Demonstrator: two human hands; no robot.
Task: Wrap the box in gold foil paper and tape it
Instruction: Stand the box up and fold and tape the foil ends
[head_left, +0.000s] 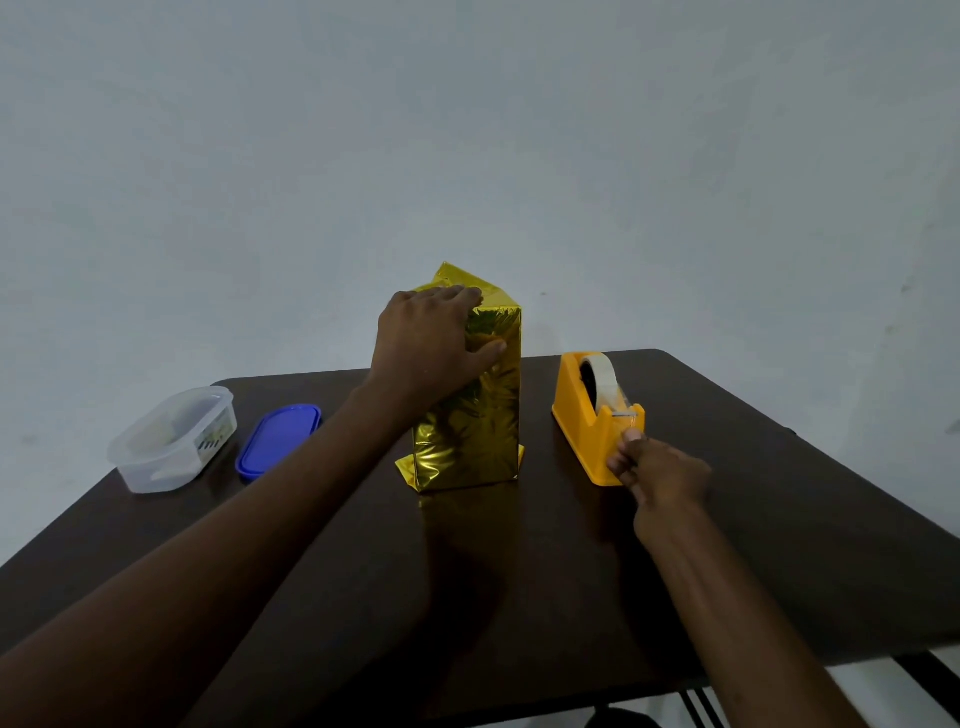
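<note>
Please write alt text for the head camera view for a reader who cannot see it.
A person's left hand presses on the top of an upright gold-foil-wrapped box on a dark table, while the right hand pinches tape at an orange tape dispenser. A clear container and a blue lid lie left.

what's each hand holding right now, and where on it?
Left hand presses the upper part of the upright gold-wrapped box, fingers over its top edge. Right hand pinches the tape end at the cutter of the orange tape dispenser.
</note>
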